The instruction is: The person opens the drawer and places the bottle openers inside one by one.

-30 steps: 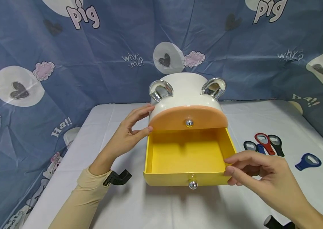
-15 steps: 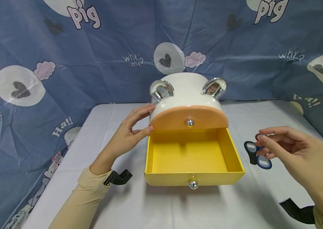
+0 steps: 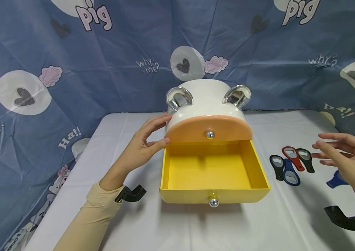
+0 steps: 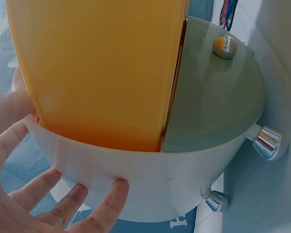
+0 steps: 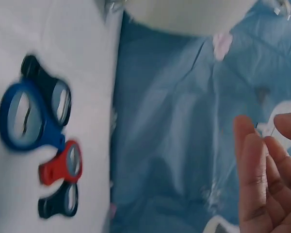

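A white rounded drawer box [image 3: 205, 96] has an orange upper drawer [image 3: 190, 130], which is closed. Below it, the yellow lower drawer [image 3: 202, 170] is pulled out, with nothing inside. My left hand [image 3: 138, 150] rests against the box's left side; in the left wrist view its spread fingertips [image 4: 117, 189] press the white shell. Over the table at the right, my right hand [image 3: 350, 157] holds nothing, its fingers loosely bent. Just left of it lie bottle openers: a red one [image 3: 293, 158], a blue one [image 3: 290, 176] and two black ones. Another blue bottle opener [image 3: 335, 180] is partly hidden by that hand.
Two silvery ear-shaped pieces [image 3: 179, 98] stick out from the box's top. Round silver knobs [image 3: 213, 202] are on both drawer fronts. A white cloth [image 3: 215, 230] covers the table, and a blue printed curtain [image 3: 117, 69] hangs behind it.
My right hand has let go of the yellow drawer's front right corner and moved right, past the bottle openers. The left hand and the drawer have stayed put.
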Available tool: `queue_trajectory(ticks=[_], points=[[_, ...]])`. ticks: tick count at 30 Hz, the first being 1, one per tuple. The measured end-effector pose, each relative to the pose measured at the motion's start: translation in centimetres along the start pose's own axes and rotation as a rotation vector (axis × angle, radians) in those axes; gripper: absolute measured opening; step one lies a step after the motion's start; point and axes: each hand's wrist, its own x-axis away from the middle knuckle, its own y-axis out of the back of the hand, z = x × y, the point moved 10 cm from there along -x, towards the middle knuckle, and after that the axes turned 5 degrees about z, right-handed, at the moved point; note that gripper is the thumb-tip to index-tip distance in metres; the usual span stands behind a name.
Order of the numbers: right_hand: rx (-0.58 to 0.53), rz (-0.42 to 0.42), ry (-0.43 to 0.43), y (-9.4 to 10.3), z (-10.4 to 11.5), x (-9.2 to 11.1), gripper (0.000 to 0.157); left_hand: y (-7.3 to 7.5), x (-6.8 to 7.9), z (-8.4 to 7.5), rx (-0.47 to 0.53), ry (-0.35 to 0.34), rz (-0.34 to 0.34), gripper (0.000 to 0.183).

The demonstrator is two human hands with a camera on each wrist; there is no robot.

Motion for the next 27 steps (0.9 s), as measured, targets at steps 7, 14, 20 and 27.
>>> queue_trajectory(ticks=[7, 14, 20, 27], points=[[0.055, 0.022, -0.12, 0.8, -4.4, -0.5, 0.038, -0.1, 0.0, 0.0, 0.011, -0.001, 0.004, 0.063], [0.043, 0.026, -0.185, 2.0, -8.0, -0.3, 0.037, -0.1, 0.0, -0.1, 0.009, 0.005, 0.005, 0.063], [-0.072, 0.021, -0.207, 3.0, -10.6, -0.1, 0.042, -0.1, 0.0, -0.1, 0.002, 0.007, 0.007, 0.063], [-0.074, -0.019, -0.267, 4.5, -15.1, 0.3, 0.043, -0.2, 0.0, -0.1, -0.002, 0.01, 0.01, 0.063]])
